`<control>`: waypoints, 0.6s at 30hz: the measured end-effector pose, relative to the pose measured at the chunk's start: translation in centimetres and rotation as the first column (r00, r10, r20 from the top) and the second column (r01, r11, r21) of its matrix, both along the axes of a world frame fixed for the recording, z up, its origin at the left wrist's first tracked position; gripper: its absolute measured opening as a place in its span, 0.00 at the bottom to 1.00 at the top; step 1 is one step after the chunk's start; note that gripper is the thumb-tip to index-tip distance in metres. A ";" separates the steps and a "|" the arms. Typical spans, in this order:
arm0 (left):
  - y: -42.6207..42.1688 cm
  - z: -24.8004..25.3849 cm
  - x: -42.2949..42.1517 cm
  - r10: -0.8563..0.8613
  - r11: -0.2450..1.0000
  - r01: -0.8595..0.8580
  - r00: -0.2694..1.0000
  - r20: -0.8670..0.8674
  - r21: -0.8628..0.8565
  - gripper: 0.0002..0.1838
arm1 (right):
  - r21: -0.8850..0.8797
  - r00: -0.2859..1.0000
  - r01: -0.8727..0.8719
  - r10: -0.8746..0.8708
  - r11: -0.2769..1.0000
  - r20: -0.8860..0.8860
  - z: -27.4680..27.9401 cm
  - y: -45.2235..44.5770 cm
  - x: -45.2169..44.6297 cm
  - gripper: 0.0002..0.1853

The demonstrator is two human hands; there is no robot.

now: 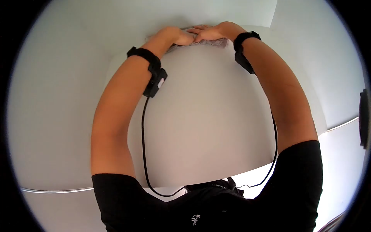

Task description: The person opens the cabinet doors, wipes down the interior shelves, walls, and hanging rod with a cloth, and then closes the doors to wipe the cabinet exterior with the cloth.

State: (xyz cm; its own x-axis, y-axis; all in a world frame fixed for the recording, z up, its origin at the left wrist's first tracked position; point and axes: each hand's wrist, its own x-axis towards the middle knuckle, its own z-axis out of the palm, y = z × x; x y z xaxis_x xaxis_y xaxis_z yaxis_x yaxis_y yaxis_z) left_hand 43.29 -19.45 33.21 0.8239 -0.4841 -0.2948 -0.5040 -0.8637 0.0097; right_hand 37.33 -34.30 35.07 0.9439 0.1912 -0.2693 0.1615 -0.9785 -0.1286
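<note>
A crumpled greyish-pink cloth (220, 43) lies at the far edge of a white surface (205, 112), close to the back wall. Both arms reach out to it. My left hand (183, 37) rests on the cloth left of the middle, its fingers pointing inward and partly hidden. My right hand (208, 33) lies on it just to the right, with its fingers spread toward my left hand. The two hands touch or nearly touch. Parts of the cloth show beyond both hands and below them.
White walls (62, 108) enclose the surface on the left, right and back. Black devices are strapped to both wrists, with a black cable (143, 135) hanging from the left one and another on the right. A dark object (363, 119) stands at the right edge.
</note>
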 end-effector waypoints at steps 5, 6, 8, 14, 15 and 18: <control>-6.2 -1.1 0.5 -0.295 0.916 0.260 0.953 0.074 0.304 0.42 | 0.076 0.998 0.069 -0.069 0.995 0.005 -0.7 -5.8 -0.7 0.45; -6.8 -2.8 1.8 -0.194 0.963 0.159 0.969 0.151 0.219 0.42 | 0.082 0.997 0.074 -0.074 0.994 -0.004 -1.2 -6.3 -0.9 0.45; -8.2 -6.3 4.3 0.022 1.000 -0.019 0.962 0.274 -0.015 0.42 | 0.032 0.993 0.111 -0.112 0.993 0.039 -1.7 -7.4 -1.5 0.45; -4.5 0.4 -3.4 0.030 0.998 -0.024 0.995 0.098 -0.059 0.47 | 0.026 0.972 0.224 -0.225 0.974 0.061 -2.1 -6.2 -2.1 0.44; -3.4 0.3 -3.7 0.041 0.995 -0.037 0.998 0.043 -0.093 0.48 | 0.019 0.974 0.217 -0.218 0.976 0.060 -2.2 -5.5 -2.0 0.44; -1.3 -0.2 -3.6 0.068 0.985 -0.077 0.996 -0.061 -0.154 0.50 | 0.010 0.978 0.198 -0.198 0.980 0.062 -2.2 -3.6 -2.2 0.43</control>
